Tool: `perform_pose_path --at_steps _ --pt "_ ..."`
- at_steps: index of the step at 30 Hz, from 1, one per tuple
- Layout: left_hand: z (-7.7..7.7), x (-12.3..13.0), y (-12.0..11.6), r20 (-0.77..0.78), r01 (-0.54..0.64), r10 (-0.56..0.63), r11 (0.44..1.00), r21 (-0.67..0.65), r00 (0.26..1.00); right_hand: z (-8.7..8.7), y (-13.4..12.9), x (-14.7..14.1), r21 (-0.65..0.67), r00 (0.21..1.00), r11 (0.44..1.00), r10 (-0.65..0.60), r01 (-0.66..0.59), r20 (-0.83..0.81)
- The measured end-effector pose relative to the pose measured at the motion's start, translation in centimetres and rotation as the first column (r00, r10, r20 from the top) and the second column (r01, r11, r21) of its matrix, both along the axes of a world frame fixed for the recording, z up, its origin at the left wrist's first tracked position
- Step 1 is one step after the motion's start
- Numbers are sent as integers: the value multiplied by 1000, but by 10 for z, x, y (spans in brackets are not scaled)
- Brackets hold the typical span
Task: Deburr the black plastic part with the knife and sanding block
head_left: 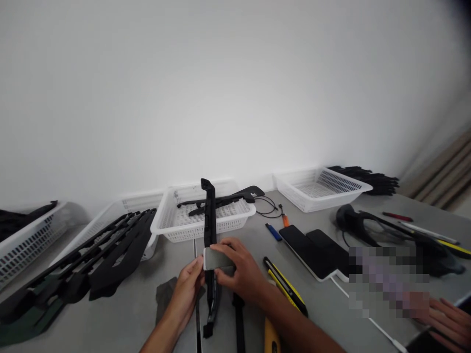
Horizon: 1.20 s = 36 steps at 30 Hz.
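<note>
A long black plastic strip part (210,215) stands lengthwise in front of me, its far end over the middle basket. My left hand (187,284) grips its left edge near the lower middle, fingers closed. In my right hand (243,274) is a grey rectangular block (217,260) with a pale edge, pinched between thumb and fingers. The block lies across the strip, close to my left fingertips. A dark grey cloth (165,296) lies under my left hand. Below my right hand shows a black-handled tool (239,318), partly hidden.
A white basket (191,233) holds black parts; more black strips (106,260) lie across a basket on the left. Right of me are a yellow utility knife (285,284), phones (309,250), a blue cutter (273,232) and another basket (316,201). A co-worker's hand (451,318) is at far right.
</note>
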<state>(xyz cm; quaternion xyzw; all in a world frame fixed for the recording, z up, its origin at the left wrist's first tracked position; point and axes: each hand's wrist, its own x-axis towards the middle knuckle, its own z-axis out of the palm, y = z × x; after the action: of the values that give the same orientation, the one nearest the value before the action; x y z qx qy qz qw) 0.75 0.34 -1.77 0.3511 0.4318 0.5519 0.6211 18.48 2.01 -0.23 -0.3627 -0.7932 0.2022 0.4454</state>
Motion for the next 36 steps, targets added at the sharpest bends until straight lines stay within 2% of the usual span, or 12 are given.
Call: perform_pose_path --at_steps 2,7,11,18,21,24,29,36 --pt "2 0 0 13 -13 13 1000 5 1000 2 -3 -1 34 1000 999 11 -12 23" --pt "10 1 -3 94 -104 107 994 -40 990 5 -8 -4 67 988 989 129 -135 91" --pt "11 -1 -3 78 -101 105 994 -51 991 3 -6 -4 45 988 993 106 -111 109" --pt "-7 -1 2 -56 -56 57 998 21 997 -4 1 0 -34 990 997 71 -67 120" --pt "-10 2 2 -110 -11 11 1000 -1 994 -7 5 1 -45 994 999 30 -25 103" --pt "-10 5 -1 -188 6 -9 1000 -19 982 -9 8 1 -51 998 999 -6 9 57" --pt "-7 7 -4 -325 8 0 1000 24 946 -6 7 1 -92 1000 996 -4 2 -27" --pt "-6 6 -4 -312 -62 60 998 4 948 -2 5 3 -106 997 991 77 -77 0"
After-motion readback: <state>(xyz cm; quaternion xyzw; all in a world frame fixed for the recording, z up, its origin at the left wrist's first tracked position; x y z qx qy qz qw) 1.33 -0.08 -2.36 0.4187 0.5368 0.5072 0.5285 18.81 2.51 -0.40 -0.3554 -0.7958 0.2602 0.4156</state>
